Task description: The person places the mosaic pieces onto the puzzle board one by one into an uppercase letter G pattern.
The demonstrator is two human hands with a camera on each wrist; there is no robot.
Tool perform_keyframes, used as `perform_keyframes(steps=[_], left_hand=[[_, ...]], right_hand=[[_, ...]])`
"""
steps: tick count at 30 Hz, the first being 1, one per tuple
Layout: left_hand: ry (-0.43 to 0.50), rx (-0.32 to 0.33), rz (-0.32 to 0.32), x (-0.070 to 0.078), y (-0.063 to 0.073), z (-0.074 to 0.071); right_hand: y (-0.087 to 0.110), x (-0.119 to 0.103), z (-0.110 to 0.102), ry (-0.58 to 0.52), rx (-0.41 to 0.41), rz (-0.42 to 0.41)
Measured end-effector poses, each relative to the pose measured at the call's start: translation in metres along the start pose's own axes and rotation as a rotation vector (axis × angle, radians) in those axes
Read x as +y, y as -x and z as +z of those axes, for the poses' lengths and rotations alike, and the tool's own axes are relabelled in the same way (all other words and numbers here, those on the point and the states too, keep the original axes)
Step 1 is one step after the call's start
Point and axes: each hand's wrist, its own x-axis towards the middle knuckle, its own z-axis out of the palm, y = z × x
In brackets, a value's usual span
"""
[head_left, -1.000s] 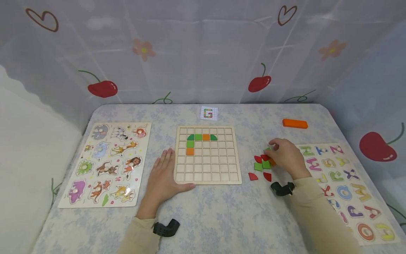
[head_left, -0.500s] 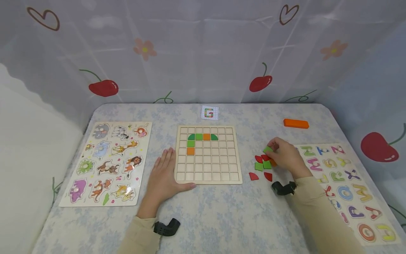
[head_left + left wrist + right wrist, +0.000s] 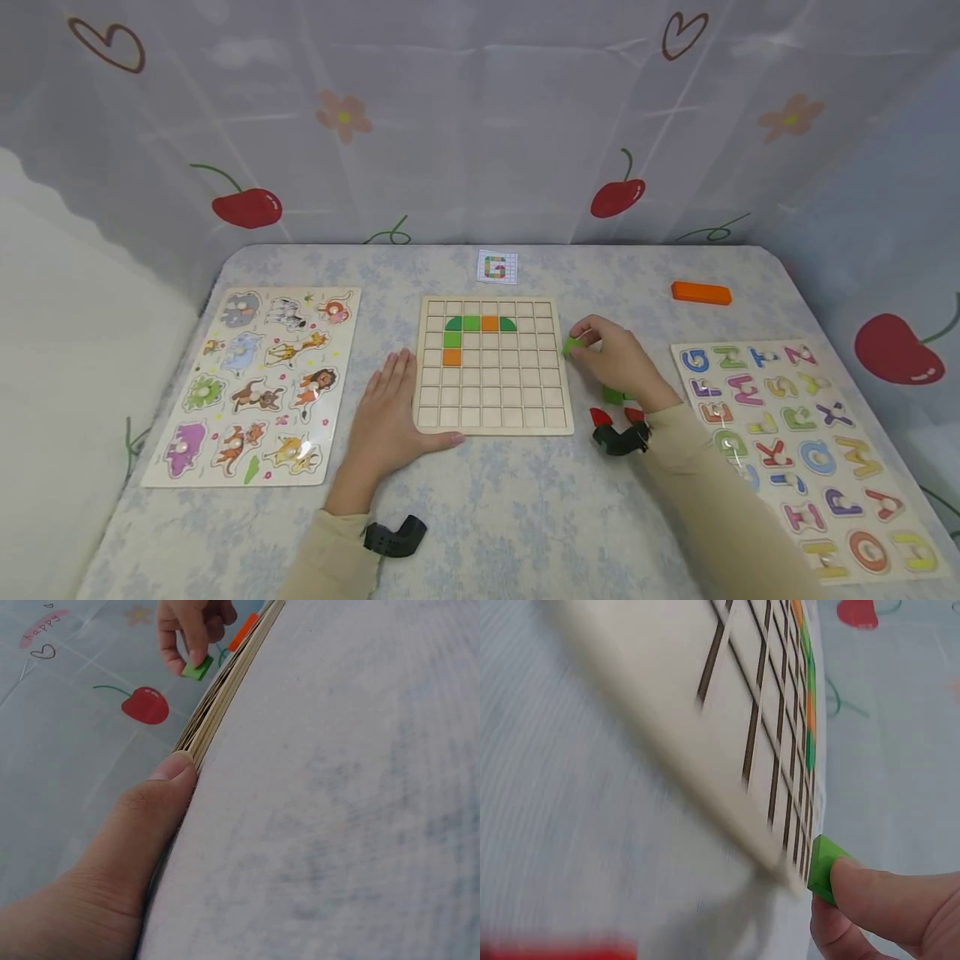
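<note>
My right hand pinches a light green square tile between thumb and fingers, at the right edge of the wooden grid board. My left hand lies flat with fingers straight along the board's left side, its thumb against the front edge. In the board's upper left, green, orange and dark green tiles form a short row with a column going down from its left end. Under my right hand, green squares and red quarter-round tiles lie on the cloth, partly hidden by the hand and wrist.
A small card with a coloured G pattern lies behind the board. An animal puzzle lies to the left and a letter puzzle to the right. An orange bar rests at the back right.
My right hand has lifted the green square tile from the loose pile and carried it left to the board's right edge. My left hand has stayed in place.
</note>
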Motion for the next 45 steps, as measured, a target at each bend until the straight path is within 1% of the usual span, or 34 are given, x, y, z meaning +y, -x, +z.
perform_keyframes(steps=[9, 14, 18, 23, 32, 38, 45], left_hand=[[-0.013, 0.000, 0.001, -0.001, 0.000, 0.002], [-0.020, -0.003, 0.000, -0.001, 0.000, 0.003], [-0.026, -0.008, -0.002, 0.000, 0.000, 0.002], [-0.042, -0.011, -0.002, 0.000, 0.000, 0.002], [-0.038, -0.006, 0.002, -0.001, -0.001, 0.001], [-0.025, 0.003, 0.002, -0.001, 0.000, 0.000], [-0.036, 0.005, 0.008, -0.001, 0.000, 0.000]], right_hand=[[-0.011, -0.051, 0.045, -0.076, -0.063, -0.081], [-0.015, -0.070, 0.066, -0.108, -0.086, -0.122], [-0.016, -0.080, 0.079, -0.115, -0.103, -0.151], [-0.017, -0.091, 0.091, -0.123, -0.121, -0.191], [-0.018, -0.102, 0.107, -0.020, -0.102, -0.247], [-0.016, -0.106, 0.111, 0.009, -0.087, -0.269], [-0.013, -0.106, 0.109, 0.061, -0.074, -0.287]])
